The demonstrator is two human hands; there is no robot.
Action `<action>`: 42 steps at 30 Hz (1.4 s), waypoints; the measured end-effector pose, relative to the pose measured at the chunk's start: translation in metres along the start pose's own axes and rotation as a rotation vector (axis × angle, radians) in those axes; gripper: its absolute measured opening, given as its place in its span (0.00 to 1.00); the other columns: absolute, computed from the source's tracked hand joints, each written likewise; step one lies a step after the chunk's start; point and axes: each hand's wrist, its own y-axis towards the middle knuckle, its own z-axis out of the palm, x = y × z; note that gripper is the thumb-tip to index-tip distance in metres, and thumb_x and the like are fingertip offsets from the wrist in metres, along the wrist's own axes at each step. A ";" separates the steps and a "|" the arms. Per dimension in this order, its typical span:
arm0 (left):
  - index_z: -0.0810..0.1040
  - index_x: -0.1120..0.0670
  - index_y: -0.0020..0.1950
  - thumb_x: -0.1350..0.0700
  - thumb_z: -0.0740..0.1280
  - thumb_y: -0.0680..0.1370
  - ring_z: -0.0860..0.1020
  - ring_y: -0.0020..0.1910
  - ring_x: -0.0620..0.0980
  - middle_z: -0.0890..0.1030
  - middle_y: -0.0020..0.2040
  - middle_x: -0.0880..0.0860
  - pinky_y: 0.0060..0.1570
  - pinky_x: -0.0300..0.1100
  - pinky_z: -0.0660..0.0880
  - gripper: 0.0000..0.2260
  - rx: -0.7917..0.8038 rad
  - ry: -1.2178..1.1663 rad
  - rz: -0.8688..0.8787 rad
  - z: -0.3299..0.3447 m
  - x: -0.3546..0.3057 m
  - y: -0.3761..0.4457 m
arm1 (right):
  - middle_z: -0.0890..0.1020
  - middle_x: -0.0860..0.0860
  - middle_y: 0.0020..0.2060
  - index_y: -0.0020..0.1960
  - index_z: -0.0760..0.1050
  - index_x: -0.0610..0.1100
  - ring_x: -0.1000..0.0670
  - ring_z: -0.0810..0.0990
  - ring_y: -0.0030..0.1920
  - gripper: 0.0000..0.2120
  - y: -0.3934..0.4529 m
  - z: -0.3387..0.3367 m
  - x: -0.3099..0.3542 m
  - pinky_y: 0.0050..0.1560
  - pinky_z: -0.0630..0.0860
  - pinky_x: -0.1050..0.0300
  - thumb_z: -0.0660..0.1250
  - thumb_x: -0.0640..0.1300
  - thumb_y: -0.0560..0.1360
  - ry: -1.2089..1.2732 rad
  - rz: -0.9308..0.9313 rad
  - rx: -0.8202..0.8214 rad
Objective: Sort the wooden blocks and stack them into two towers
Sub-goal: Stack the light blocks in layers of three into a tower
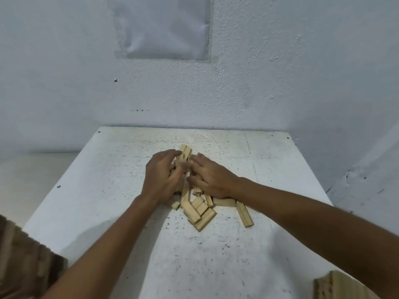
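Wooden blocks [199, 209] lie in one loose heap mid-table [121, 190]; no tower stands yet, so sorting and stacking are all still to do. Left hand [163, 176] and right hand [210, 178] cover the heap's far part; motion blur hides whether either grips anything.

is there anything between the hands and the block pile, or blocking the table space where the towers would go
Nothing visible. The left hand and right hand are already on the block pile. The white table around the pile is bare on both sides; no tower stands yet. A loose block lies just right of the pile.
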 end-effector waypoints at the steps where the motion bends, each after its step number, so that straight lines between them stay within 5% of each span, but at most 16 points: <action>1: 0.77 0.52 0.66 0.38 0.52 0.77 0.70 0.69 0.54 0.77 0.67 0.53 0.68 0.57 0.64 0.27 0.069 -0.010 -0.010 0.000 0.000 -0.002 | 0.59 0.42 0.76 0.77 0.60 0.44 0.44 0.56 0.76 0.25 -0.006 0.000 0.006 0.74 0.55 0.52 0.55 0.52 0.83 0.014 -0.039 0.038; 5: 0.69 0.44 0.73 0.33 0.40 0.75 0.54 0.78 0.50 0.60 0.78 0.46 0.75 0.58 0.43 0.34 0.336 0.059 -0.020 -0.001 0.003 -0.016 | 0.74 0.49 0.63 0.62 0.76 0.46 0.50 0.75 0.59 0.15 -0.027 -0.012 0.027 0.60 0.74 0.48 0.57 0.49 0.81 0.159 -0.066 0.127; 9: 0.77 0.50 0.67 0.35 0.45 0.74 0.63 0.74 0.52 0.69 0.74 0.48 0.72 0.56 0.56 0.34 0.351 0.191 0.066 -0.010 0.001 -0.026 | 0.79 0.49 0.62 0.63 0.77 0.45 0.48 0.76 0.61 0.15 -0.040 -0.034 0.031 0.59 0.74 0.50 0.59 0.44 0.80 0.029 0.040 0.000; 12: 0.84 0.55 0.53 0.42 0.55 0.75 0.80 0.53 0.54 0.85 0.52 0.52 0.56 0.53 0.74 0.24 0.173 0.146 0.124 -0.016 -0.008 -0.034 | 0.75 0.47 0.67 0.69 0.71 0.46 0.46 0.73 0.66 0.18 -0.049 -0.050 0.028 0.60 0.70 0.52 0.57 0.44 0.81 -0.147 0.200 0.109; 14: 0.84 0.56 0.49 0.47 0.61 0.75 0.80 0.43 0.53 0.85 0.42 0.52 0.47 0.49 0.76 0.17 0.059 0.137 0.129 -0.019 -0.015 -0.036 | 0.72 0.45 0.69 0.72 0.68 0.46 0.45 0.71 0.68 0.19 -0.052 -0.054 0.027 0.60 0.68 0.51 0.57 0.44 0.81 -0.161 0.277 0.165; 22: 0.74 0.53 0.69 0.40 0.59 0.77 0.64 0.73 0.56 0.69 0.74 0.55 0.70 0.57 0.62 0.26 0.291 0.259 0.032 -0.020 -0.003 -0.031 | 0.65 0.44 0.74 0.75 0.63 0.44 0.43 0.67 0.71 0.23 -0.023 -0.029 0.035 0.68 0.67 0.45 0.56 0.51 0.82 -0.004 0.360 -0.005; 27: 0.72 0.51 0.69 0.35 0.45 0.74 0.64 0.71 0.52 0.71 0.70 0.51 0.69 0.55 0.58 0.34 0.323 0.387 0.052 -0.023 -0.004 -0.060 | 0.55 0.45 0.78 0.74 0.64 0.45 0.44 0.56 0.76 0.22 0.012 -0.010 0.033 0.71 0.62 0.44 0.55 0.51 0.83 -0.003 0.329 -0.042; 31: 0.73 0.51 0.69 0.34 0.45 0.72 0.63 0.71 0.50 0.73 0.70 0.50 0.70 0.50 0.53 0.35 0.271 0.294 0.071 -0.035 0.000 -0.080 | 0.50 0.44 0.79 0.77 0.58 0.44 0.42 0.49 0.78 0.24 0.039 0.000 0.032 0.74 0.56 0.43 0.54 0.50 0.83 -0.067 0.283 -0.033; 34: 0.74 0.50 0.69 0.35 0.50 0.74 0.64 0.73 0.49 0.73 0.70 0.49 0.72 0.52 0.54 0.32 0.259 0.200 0.073 -0.038 0.004 -0.087 | 0.56 0.44 0.78 0.76 0.59 0.42 0.43 0.55 0.76 0.23 0.044 0.005 0.035 0.74 0.54 0.44 0.52 0.49 0.83 -0.091 0.274 -0.029; 38: 0.75 0.53 0.67 0.38 0.53 0.78 0.74 0.64 0.49 0.78 0.64 0.51 0.66 0.56 0.66 0.27 0.115 -0.042 -0.041 -0.042 0.008 -0.080 | 0.67 0.44 0.72 0.71 0.68 0.40 0.43 0.68 0.68 0.19 0.025 0.007 0.053 0.65 0.67 0.48 0.52 0.46 0.83 -0.009 0.280 -0.052; 42: 0.74 0.55 0.68 0.43 0.55 0.79 0.72 0.67 0.51 0.76 0.67 0.53 0.68 0.55 0.65 0.24 0.055 -0.104 -0.090 -0.042 0.001 -0.064 | 0.73 0.46 0.68 0.66 0.74 0.42 0.43 0.74 0.64 0.17 -0.014 0.009 0.078 0.64 0.70 0.45 0.53 0.45 0.82 0.018 0.229 -0.051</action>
